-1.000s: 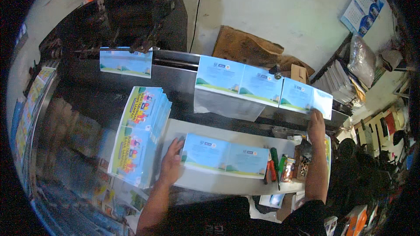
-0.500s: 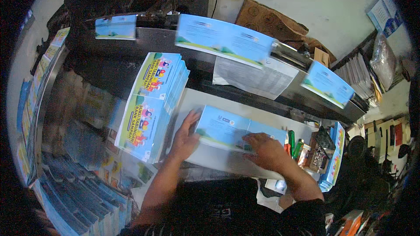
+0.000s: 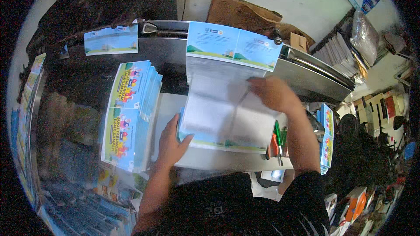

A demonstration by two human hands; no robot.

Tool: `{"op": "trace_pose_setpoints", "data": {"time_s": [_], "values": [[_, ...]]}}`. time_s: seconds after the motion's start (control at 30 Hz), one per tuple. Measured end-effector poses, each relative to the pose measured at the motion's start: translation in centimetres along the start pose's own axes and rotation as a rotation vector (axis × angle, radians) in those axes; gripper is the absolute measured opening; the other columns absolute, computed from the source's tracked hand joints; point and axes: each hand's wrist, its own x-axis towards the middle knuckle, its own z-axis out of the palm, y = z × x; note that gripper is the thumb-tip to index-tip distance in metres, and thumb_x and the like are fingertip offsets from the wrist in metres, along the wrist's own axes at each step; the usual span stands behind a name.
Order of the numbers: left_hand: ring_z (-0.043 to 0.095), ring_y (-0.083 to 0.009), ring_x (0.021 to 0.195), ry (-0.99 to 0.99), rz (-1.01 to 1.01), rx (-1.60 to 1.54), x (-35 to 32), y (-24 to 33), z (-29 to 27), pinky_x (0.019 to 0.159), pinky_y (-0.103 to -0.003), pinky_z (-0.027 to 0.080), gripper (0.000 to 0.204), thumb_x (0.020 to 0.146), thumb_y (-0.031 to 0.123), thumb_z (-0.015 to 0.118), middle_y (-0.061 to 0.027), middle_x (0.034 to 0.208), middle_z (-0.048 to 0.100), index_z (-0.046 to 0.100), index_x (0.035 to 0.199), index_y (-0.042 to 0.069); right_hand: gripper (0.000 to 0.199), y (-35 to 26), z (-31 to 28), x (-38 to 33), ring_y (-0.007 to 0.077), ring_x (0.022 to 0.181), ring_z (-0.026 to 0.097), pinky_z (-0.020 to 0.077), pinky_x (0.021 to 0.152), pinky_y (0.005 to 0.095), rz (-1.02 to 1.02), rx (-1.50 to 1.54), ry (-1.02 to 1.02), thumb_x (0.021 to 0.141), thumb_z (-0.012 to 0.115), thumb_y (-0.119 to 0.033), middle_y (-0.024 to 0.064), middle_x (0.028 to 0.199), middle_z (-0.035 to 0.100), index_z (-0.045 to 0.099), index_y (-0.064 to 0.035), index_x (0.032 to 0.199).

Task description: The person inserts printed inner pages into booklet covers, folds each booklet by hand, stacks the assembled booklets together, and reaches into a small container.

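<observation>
Lying at the centre of the frame on the pale surface (image 3: 210,159), the sheet (image 3: 223,113) is a large printed one, grey text over most of it with a blue-green band along its lower edge. It looks light, thin and floppy, likely to buckle or slide if pushed from one side, so I judge it best taken by an edge or corner with the other hand pinning it. The left hand (image 3: 171,142) rests flat at its lower left corner, fingers together and pressing down. The right hand (image 3: 274,92) is blurred at the upper right edge; whether its fingers pinch the paper I cannot tell. A stack of colourful booklets (image 3: 129,113) sits just left. Half a second ago both hands lay low on a smaller folded blue piece; now the sheet is spread wide and the right hand is higher up.
</observation>
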Motion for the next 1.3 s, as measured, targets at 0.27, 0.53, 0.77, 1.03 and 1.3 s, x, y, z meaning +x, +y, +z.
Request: {"op": "trace_pose_setpoints", "data": {"time_s": [0.27, 0.53, 0.77, 1.03, 1.3], "values": [[0.048, -0.0422, 0.121, 0.011, 0.022, -0.001, -0.2, 0.6, -0.7, 0.102, -0.047, 0.038, 0.077, 0.078, 0.024, 0.073, -0.0274, 0.132, 0.047, 0.034, 0.139, -0.002, 0.049, 12.3, -9.4, -6.7, 0.0339, 0.111, 0.058, 0.0451, 0.095, 0.0386, 0.125, -0.398, 1.125, 0.077, 0.048, 0.015, 0.0168, 0.119, 0.06, 0.056, -0.0073, 0.12], [0.05, -0.0419, 0.118, 0.02, 0.001, -0.016, -0.2, 1.2, -0.5, 0.1, -0.046, 0.04, 0.076, 0.078, 0.024, 0.073, -0.0279, 0.129, 0.049, 0.035, 0.138, -0.004, 0.042, 18.2, 2.8, -9.2, 0.0402, 0.114, 0.05, 0.0419, 0.097, 0.0435, 0.238, -0.305, 0.596, 0.072, 0.053, 0.008, 0.02, 0.122, 0.054, 0.055, -0.0019, 0.113], [0.05, -0.0395, 0.12, 0.034, -0.003, -0.144, -0.4, 0.1, -0.3, 0.101, -0.044, 0.039, 0.078, 0.079, 0.024, 0.073, -0.0266, 0.13, 0.049, 0.033, 0.139, -0.004, 0.06, -3.2, 10.5, -7.9, 0.0351, 0.119, 0.049, 0.0425, 0.099, 0.0437, -0.174, -0.134, 0.042, 0.079, 0.069, -0.043, 0.0178, 0.128, 0.052, 0.052, -0.0087, 0.125], [0.046, -0.0353, 0.126, 0.028, 0.064, -0.392, -0.7, -1.3, -0.6, 0.106, -0.041, 0.034, 0.078, 0.079, 0.013, 0.067, -0.024, 0.135, 0.047, 0.027, 0.143, -0.004, 0.064, -5.3, 7.6, -6.4, 0.036, 0.121, 0.048, 0.0436, 0.099, 0.047, -0.236, 0.05, -0.343, 0.084, 0.061, -0.049, 0.0169, 0.133, 0.049, 0.047, -0.008, 0.132], [0.039, -0.0325, 0.133, -0.039, -0.053, -0.442, -0.5, -1.5, -0.5, 0.112, -0.038, 0.027, 0.075, 0.078, 0.005, 0.056, -0.0229, 0.142, 0.042, 0.023, 0.145, -0.004, 0.074, -7.2, 9.5, -6.0, 0.0361, 0.111, 0.053, 0.0516, 0.084, 0.0491, -0.225, -0.09, -0.29, 0.08, 0.063, -0.052, 0.0196, 0.125, 0.05, 0.044, -0.0021, 0.131]]}}
